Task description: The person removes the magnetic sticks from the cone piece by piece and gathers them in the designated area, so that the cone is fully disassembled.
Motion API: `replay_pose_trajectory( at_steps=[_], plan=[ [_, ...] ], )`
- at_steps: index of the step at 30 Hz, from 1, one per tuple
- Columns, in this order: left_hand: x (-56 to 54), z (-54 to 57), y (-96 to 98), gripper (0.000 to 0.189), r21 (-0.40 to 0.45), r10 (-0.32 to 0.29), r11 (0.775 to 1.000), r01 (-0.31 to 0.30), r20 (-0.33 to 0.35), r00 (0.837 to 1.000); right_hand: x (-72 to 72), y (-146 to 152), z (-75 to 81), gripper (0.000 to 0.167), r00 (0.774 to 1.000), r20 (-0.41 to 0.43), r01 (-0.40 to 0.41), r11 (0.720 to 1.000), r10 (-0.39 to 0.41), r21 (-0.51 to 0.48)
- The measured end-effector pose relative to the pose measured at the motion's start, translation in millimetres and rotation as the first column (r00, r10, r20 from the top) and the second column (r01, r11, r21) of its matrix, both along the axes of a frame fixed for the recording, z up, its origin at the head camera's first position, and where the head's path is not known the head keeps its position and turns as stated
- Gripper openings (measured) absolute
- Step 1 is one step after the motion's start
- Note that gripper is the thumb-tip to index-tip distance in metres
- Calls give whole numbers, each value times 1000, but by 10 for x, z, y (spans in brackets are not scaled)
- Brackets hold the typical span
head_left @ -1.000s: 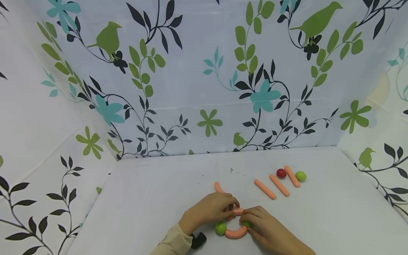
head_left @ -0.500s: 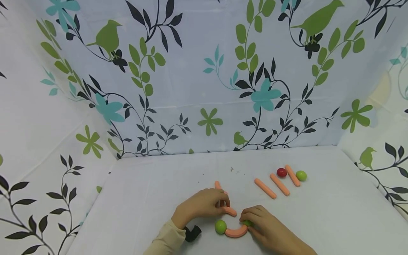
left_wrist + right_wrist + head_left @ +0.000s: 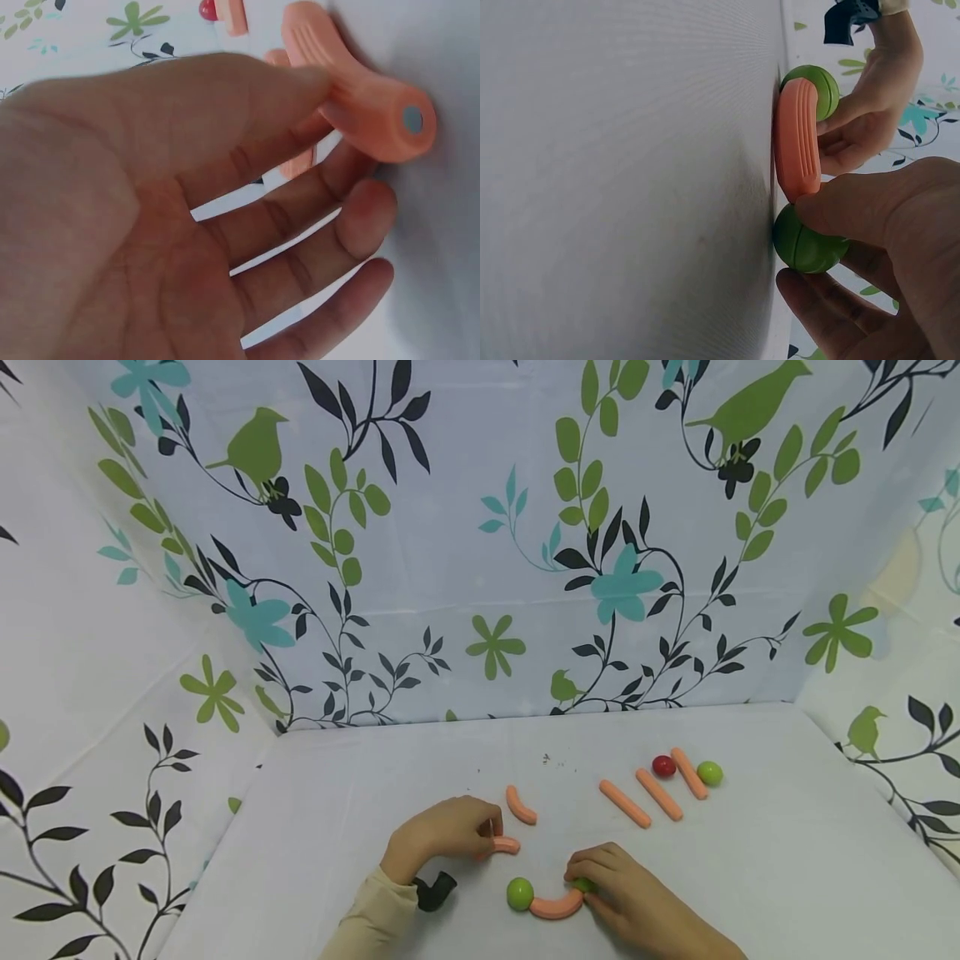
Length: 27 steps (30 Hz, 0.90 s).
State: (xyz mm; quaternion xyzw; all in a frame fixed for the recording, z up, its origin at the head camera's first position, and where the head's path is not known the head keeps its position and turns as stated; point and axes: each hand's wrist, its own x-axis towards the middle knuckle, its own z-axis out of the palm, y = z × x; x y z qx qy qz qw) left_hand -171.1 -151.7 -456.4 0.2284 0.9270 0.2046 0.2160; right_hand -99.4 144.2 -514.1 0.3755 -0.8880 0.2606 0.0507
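My left hand (image 3: 453, 827) pinches a curved orange magnetic rod (image 3: 382, 112) between thumb and fingers, close over the table. A silvery disc shows in the rod's near end. Just beyond lies another curved orange rod (image 3: 521, 806). My right hand (image 3: 618, 889) holds a green ball (image 3: 810, 238) between thumb and fingertips, low at the table surface. From that ball a third curved orange rod (image 3: 557, 907) runs left to a second green ball (image 3: 520, 894), the three joined in a shallow U. In the head view, the right fingers partly cover the held ball.
Towards the back right lie three straight orange rods (image 3: 625, 803), a red ball (image 3: 663, 767) and another green ball (image 3: 709, 773). A black wrist device (image 3: 435, 892) sits at my left wrist. Behind the white table (image 3: 360, 777) hangs a patterned cloth (image 3: 450, 543).
My left hand has moved left, carrying its curved rod away from the ring of balls and rods. The other curved rod at the back is now uncovered. My right hand stays put.
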Motion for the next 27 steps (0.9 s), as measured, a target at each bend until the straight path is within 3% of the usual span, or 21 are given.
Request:
replay_pose_trajectory(
  at_steps=[4,10,16,22,27],
  plan=[
    [-16,9,-42,34,-19,23,1000,-24,-40,999,5,-5,-2,28,1000,-16,1,1000,-1,-4],
    [-70,-21,-93,14,-11,74,997,-75,-103,992,6,-7,-9,28,999,-37,-5,1000,4,-14],
    [-146,-106,-154,10,8,142,990,-142,-151,978,0,-8,-27,29,999,-42,-17,1000,16,-23],
    [-196,-168,-154,15,8,182,983,-184,-180,967,4,-8,-27,30,1000,-16,-14,1000,13,-20],
    [-195,-152,-132,22,8,180,983,-183,-227,957,-2,-13,-27,30,1000,-6,-4,1000,4,-15]
  ],
)
